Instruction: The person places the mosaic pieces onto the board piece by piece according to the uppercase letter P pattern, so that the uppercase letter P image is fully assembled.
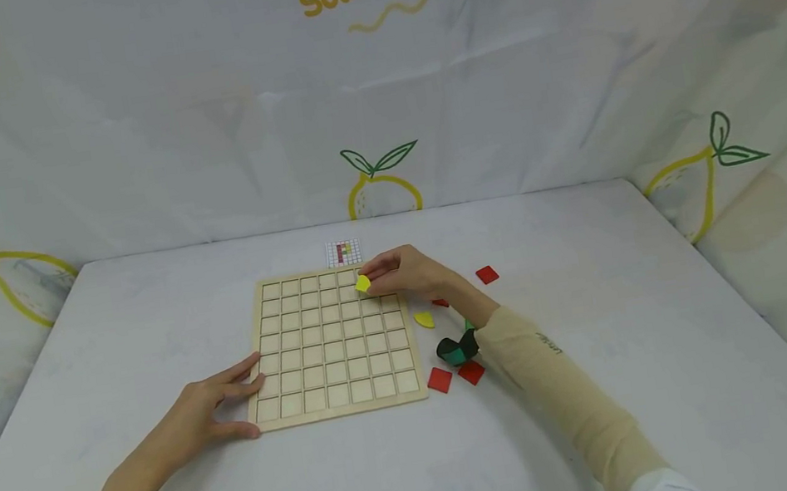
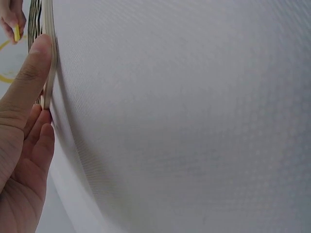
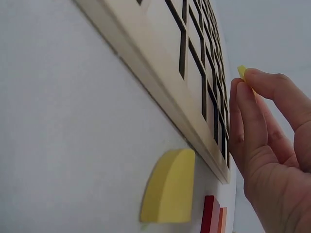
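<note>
Hands: right hand (image 1: 408, 270) pinches yellow piece (image 1: 363, 284) | left hand (image 1: 203, 408), spread, touches grid board (image 1: 334, 353) | patterned card (image 1: 344, 252): head view only

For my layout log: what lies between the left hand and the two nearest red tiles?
In the head view, the wooden grid board lies between the left hand and those tiles.

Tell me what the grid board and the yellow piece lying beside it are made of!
The grid board looks like bare wood, maybe plywood: it's pale tan and unpainted, with a smooth, dull edge. The yellow piece could be painted wood or plastic: its colour is even and fairly matte, and no grain shows.
</note>
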A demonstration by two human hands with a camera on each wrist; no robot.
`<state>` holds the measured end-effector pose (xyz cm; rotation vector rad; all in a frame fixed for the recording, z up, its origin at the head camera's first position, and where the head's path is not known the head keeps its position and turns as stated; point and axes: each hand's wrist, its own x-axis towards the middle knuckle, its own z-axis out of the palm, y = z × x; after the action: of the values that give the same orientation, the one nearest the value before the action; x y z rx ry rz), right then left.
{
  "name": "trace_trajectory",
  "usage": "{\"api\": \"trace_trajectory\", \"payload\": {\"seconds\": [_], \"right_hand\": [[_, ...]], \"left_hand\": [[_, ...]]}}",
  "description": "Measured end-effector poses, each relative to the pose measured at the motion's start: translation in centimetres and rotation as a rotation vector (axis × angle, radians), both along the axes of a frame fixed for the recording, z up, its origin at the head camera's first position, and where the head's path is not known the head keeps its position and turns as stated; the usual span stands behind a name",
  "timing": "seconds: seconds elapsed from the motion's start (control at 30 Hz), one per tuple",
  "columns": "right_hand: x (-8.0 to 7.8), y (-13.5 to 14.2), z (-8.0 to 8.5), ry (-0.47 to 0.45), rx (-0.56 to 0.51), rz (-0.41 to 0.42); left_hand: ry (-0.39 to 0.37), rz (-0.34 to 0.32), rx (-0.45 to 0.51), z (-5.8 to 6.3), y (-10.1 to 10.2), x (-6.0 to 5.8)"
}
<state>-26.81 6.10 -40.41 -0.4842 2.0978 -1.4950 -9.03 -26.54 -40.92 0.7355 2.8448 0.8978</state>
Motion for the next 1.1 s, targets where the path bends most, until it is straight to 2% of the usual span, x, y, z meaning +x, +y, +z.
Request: {"api": "trace_trajectory", "payload": {"seconds": [0.33,0.63,0.87,1.1], "right_hand": [[0.2,-1.7,-0.2,0.097,0.022,-0.019],[0.8,-2.6,0.5,0.241,0.178,-0.056],[0.9,-2.9,0.7,0.217,0.183,-0.054],[0.9,-2.9,0.7,0.209,0.168,-0.012]], "left_hand": [[0.031,-0.012,-0.011,0.1,0.0,-0.1],[0.024,-0.004,-0.018,0.0,0.0,-0.1],[0.002,0.005,-0.016,0.0,0.0,0.0],[-0.003,0.012,-0.016,0.0,0.0,0.0]]}}
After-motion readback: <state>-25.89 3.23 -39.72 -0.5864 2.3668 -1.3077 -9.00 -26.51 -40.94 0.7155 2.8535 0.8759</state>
